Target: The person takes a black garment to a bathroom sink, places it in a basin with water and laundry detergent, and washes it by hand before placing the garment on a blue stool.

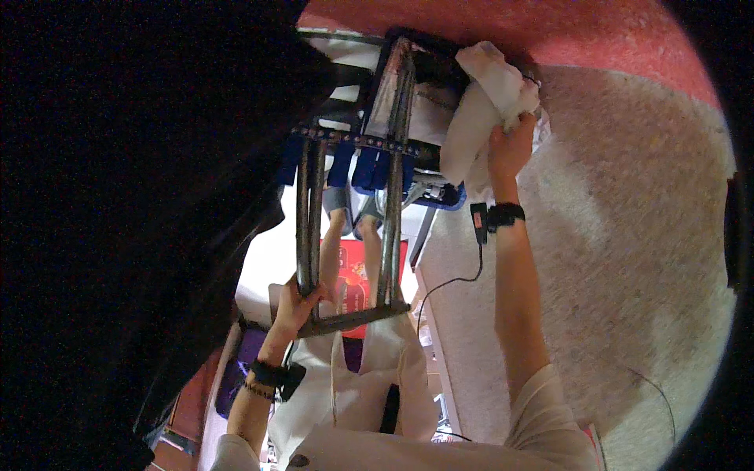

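Note:
My left hand [294,308] is wrapped round the near left corner of a metal tube frame [391,228], gripping its tubing. The frame's long grey legs run away from me, and a dark studded crossbar [353,141] with navy blue fabric spans them. Up at the right, my right hand [512,147] has its fingers closed on a pale, crumpled cloth [470,133]. That cloth hangs beside the frame's far end, next to the rough wall. Part of the far end is in shadow, so I cannot tell what kind of thing the whole frame is.
A rough beige wall [628,212] with a red upper band [613,35] rises close on my right. Dark cloth [118,235] fills the left side. Below the frame are my slippered feet [338,200] and a red printed panel [357,271]. A cable [448,280] hangs from my right wrist.

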{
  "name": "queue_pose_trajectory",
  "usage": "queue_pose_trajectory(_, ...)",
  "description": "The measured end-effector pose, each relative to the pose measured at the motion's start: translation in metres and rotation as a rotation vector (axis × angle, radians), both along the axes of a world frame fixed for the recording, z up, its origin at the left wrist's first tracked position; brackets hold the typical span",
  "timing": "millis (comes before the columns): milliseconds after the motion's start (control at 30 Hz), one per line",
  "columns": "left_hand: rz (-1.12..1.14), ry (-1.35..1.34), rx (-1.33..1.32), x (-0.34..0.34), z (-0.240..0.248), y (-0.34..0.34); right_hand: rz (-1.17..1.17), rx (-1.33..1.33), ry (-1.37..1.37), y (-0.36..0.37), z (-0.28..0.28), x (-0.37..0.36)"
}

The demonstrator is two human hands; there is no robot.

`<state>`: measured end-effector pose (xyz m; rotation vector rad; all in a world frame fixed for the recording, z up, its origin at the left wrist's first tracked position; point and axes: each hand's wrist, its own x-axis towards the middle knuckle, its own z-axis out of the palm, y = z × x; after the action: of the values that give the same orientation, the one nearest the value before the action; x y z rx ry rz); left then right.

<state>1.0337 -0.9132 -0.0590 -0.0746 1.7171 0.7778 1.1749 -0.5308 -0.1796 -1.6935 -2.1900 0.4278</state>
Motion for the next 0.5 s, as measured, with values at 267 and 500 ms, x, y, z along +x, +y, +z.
queue_pose_trajectory(267, 0.162, -0.207, -0.102, 0.020, 0.126, -0.034, 0.252, -0.198, -0.092, -0.043, 0.000, -0.065)
queue_pose_trajectory(500, 0.051, -0.224, 0.055, 0.037, 0.152, -0.085, 0.653, -0.918, 0.093, -0.122, 0.105, -0.018)
